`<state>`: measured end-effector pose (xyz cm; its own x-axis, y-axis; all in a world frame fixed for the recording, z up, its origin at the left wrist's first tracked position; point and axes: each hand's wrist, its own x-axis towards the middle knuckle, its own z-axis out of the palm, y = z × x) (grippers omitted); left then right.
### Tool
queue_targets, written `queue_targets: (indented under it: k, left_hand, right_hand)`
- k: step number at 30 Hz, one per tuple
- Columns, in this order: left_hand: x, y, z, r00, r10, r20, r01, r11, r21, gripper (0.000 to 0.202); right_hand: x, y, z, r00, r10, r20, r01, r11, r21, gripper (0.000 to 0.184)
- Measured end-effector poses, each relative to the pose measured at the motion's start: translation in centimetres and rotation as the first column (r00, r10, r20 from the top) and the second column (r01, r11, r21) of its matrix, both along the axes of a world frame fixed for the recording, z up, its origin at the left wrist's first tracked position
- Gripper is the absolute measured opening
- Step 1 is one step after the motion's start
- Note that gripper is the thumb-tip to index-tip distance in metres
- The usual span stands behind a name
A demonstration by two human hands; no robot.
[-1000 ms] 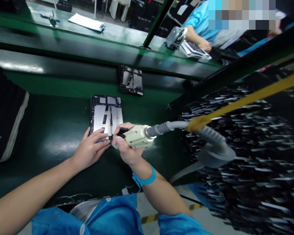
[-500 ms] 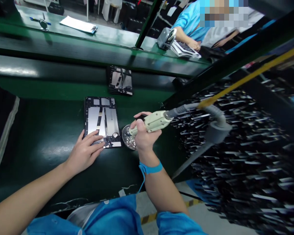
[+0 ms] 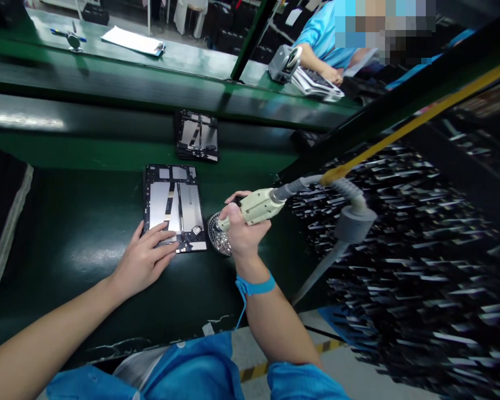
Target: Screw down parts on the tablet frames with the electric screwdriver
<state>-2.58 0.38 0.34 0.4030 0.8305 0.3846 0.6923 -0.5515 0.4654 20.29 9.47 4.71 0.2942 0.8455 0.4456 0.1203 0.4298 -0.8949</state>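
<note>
Partway through, by the look of it, your opened tablet (image 3: 189, 203) lies uncovered on the green bench (image 3: 70, 205) left of centre, how much is fastened too small to tell; a stack of similar units (image 3: 199, 137) sits at upper centre. Your left hand (image 3: 144, 256) rests flat, fingers extended across the tablet's lower edge; your right hand (image 3: 245, 239) grips an electric screwdriver (image 3: 260, 205), nose angled down at the screw dish (image 3: 213, 224) mid-frame.

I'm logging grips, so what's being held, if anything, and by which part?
The right hand holds the electric screwdriver by its body's lower end; the left hand rests on the tablet.
</note>
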Motion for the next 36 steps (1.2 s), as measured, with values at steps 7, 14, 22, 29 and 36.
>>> queue_targets:
  k: [7,14,22,29,36]
  left_hand:
    - [0.0,0.0,0.1,1.0,-0.004,0.017,0.004,1.0,0.004,0.022]
    - [0.0,0.1,-0.2,0.999,-0.005,0.032,0.005,1.0,-0.008,0.023]
    - [0.3,0.2,-0.3,0.998,0.021,0.067,-0.016,0.997,-0.075,0.033]
    - [0.2,0.3,-0.2,0.997,0.009,0.075,-0.002,0.996,-0.094,0.034]
    - [0.3,0.3,-0.1,0.997,0.009,0.07,-0.002,0.995,-0.102,0.033]
  right_hand:
    - [-0.3,-0.2,0.3,1.0,-0.012,0.001,0.012,1.0,-0.005,0.019]
    - [-0.2,0.0,0.5,1.0,-0.01,-0.02,0.01,1.0,0.011,0.016]
    - [-3.5,-3.1,3.2,0.953,0.25,-0.17,-0.243,0.968,0.06,0.019]
    - [-6.1,-5.1,1.6,0.868,0.483,-0.117,-0.486,0.874,-0.003,0.028]
    - [-6.3,-4.9,1.1,0.882,0.465,-0.079,-0.466,0.885,-0.001,0.027]
